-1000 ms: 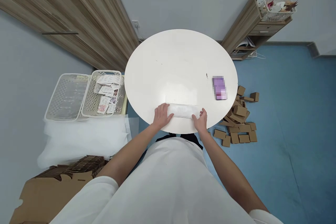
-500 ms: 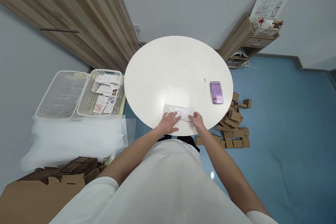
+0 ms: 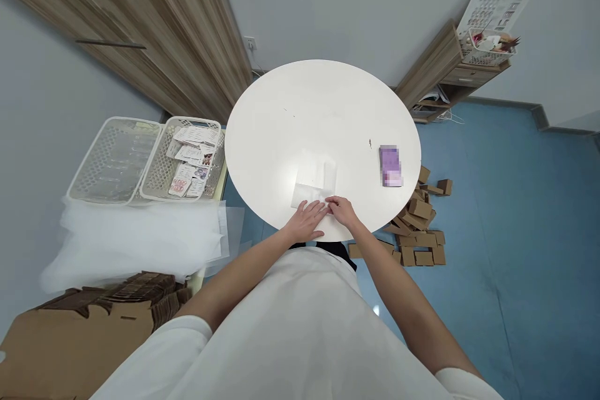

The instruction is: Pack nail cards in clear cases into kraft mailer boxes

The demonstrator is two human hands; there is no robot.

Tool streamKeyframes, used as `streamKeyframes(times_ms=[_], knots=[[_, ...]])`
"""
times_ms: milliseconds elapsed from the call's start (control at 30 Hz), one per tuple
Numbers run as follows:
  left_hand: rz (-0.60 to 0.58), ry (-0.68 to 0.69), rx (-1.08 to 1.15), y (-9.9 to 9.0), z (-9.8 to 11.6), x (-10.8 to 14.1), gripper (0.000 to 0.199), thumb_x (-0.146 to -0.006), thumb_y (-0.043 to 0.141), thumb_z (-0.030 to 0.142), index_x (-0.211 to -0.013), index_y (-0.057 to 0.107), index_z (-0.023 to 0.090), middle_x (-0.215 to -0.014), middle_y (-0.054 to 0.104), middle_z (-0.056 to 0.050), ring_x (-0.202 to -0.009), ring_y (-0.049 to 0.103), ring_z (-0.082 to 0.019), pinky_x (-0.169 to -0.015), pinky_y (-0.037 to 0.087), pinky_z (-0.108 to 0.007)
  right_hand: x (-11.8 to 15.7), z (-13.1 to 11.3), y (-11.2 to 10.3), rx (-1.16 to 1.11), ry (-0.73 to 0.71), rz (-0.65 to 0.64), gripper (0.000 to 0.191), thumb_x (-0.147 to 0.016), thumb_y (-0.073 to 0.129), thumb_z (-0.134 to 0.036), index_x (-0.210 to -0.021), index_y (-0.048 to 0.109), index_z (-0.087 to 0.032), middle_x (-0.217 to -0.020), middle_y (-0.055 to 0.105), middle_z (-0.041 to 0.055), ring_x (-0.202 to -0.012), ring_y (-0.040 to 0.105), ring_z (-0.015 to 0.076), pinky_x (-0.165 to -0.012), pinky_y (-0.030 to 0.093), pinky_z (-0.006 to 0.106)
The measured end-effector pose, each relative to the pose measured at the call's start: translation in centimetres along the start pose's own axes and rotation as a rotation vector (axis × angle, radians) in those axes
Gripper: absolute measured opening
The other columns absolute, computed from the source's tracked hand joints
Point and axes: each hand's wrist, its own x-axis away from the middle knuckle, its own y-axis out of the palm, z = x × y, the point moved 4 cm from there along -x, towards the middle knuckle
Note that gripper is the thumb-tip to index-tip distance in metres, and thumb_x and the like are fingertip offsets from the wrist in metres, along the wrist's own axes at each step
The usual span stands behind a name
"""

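A thin white wrapping sheet [image 3: 305, 192] lies folded near the front edge of the round white table [image 3: 300, 112]. Part of it is folded over at the right, where a strip points toward the far side. My left hand [image 3: 304, 222] rests flat on the sheet's near part with its fingers spread. Close beside its fingertips, my right hand [image 3: 343, 209] pinches the sheet's right fold. Whatever lies under the fold is hidden. Over on the table's right side sits a blurred purple stack [image 3: 390, 165].
Two white baskets stand at the left, an open one [image 3: 115, 159] with clear plastic and another [image 3: 157, 165] with printed cards. Below them lie white sheets [image 3: 140, 240] and flat cardboard [image 3: 84, 344]. Small brown boxes [image 3: 419, 219] pile on the floor at right.
My right hand has moved left, bringing the sheet's right part over toward my left hand. My left hand stays flat on the sheet. The view has shifted slightly.
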Motion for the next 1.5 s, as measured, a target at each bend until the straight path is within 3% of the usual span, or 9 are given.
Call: streamKeyframes(times_ms=[233,433,567,733,933,1033,1167,1333,1500], knots=[[-0.042,-0.120,0.017,0.5,-0.6,0.8,0.057,-0.071,0.058,0.031,-0.124,0.038,0.027,-0.136,0.034,-0.008,-0.128,0.024,-0.028,-0.103,0.015,-0.046,1.2,-0.4,-0.2,0.469,-0.215,0.142,0.055,-0.075,0.053,-0.031,-0.127,0.036,-0.023,-0.129,0.036,0.0107,-0.099,0.052,0.0221,-0.074,0.045,0.033],[0.260,-1.040,0.391,0.5,-4.6,4.4,0.072,-0.072,0.052,0.049,-0.129,0.022,0.017,-0.135,0.026,-0.019,-0.126,0.026,-0.032,-0.092,0.035,-0.045,0.9,-1.1,2.9,0.546,-0.167,0.133,0.055,-0.076,0.052,-0.025,-0.127,0.033,-0.021,-0.135,0.026,0.0137,-0.097,0.054,0.0258,-0.073,0.045,0.035],[0.305,-1.198,0.636,0.3,-6.4,5.1,0.074,-0.070,0.056,0.049,-0.127,0.023,0.015,-0.133,0.029,-0.019,-0.117,0.041,-0.026,-0.083,0.045,-0.034,1.0,-1.7,4.5,0.525,-0.236,0.080,0.053,-0.075,0.054,-0.024,-0.125,0.036,-0.023,-0.135,0.027,0.0121,-0.096,0.054,0.0249,-0.075,0.044,0.035],[0.290,-1.175,0.871,0.1,-7.1,4.8,0.054,-0.073,0.055,0.042,-0.116,0.038,0.016,-0.114,0.051,-0.016,-0.085,0.059,-0.017,-0.060,0.049,-0.026,1.5,-1.5,4.9,0.471,-0.250,0.078,0.052,-0.075,0.054,-0.023,-0.124,0.037,-0.024,-0.134,0.026,0.0103,-0.104,0.049,0.0240,-0.079,0.043,0.034],[0.258,-0.926,0.783,-1.3,-6.1,3.2,0.015,-0.070,0.056,0.027,-0.082,0.057,0.018,-0.082,0.061,-0.003,-0.072,0.058,-0.012,-0.063,0.047,-0.024,1.6,-1.5,5.1,0.427,-0.247,0.189,0.050,-0.071,0.058,-0.024,-0.119,0.044,-0.023,-0.115,0.040,0.0113,-0.105,0.041,0.0264,-0.081,0.041,0.035],[0.211,-0.773,0.613,-1.9,-5.1,1.8,0.012,-0.068,0.056,0.023,-0.078,0.058,0.019,-0.074,0.061,-0.001,-0.068,0.057,-0.013,-0.063,0.047,-0.026,1.4,-1.5,5.8,0.360,-0.225,0.203,0.049,-0.072,0.055,-0.023,-0.120,0.043,-0.022,-0.104,0.045,0.0102,-0.099,0.043,0.0244,-0.080,0.041,0.034],[0.117,-0.722,0.506,-1.2,-3.6,0.7,0.012,-0.070,0.053,0.021,-0.080,0.060,0.020,-0.075,0.062,-0.001,-0.070,0.058,-0.015,-0.066,0.048,-0.028,1.1,-1.0,6.4,0.278,-0.176,0.199,0.049,-0.073,0.050,-0.022,-0.121,0.042,-0.020,-0.100,0.047,0.0091,-0.094,0.047,0.0223,-0.077,0.042,0.033],[0.125,-0.653,0.409,-0.2,-2.0,0.8,0.026,-0.080,0.044,0.028,-0.098,0.060,0.019,-0.089,0.061,-0.006,-0.078,0.057,-0.016,-0.073,0.047,-0.030,0.7,0.0,5.2,0.005,-0.188,0.139,0.046,-0.069,0.045,-0.018,-0.115,0.047,-0.020,-0.092,0.050,0.0035,-0.080,0.051,0.0148,-0.074,0.044,0.027],[0.040,-0.463,0.337,-0.2,-1.4,1.5,0.027,-0.081,0.043,0.030,-0.101,0.060,0.022,-0.089,0.056,-0.005,-0.081,0.056,-0.017,-0.069,0.047,-0.029,0.0,0.0,4.7,-0.121,-0.053,0.165,0.030,-0.073,0.044,-0.032,-0.100,0.050,-0.021,-0.069,0.047,-0.0037,-0.061,0.048,0.0121,-0.059,0.041,0.025]])
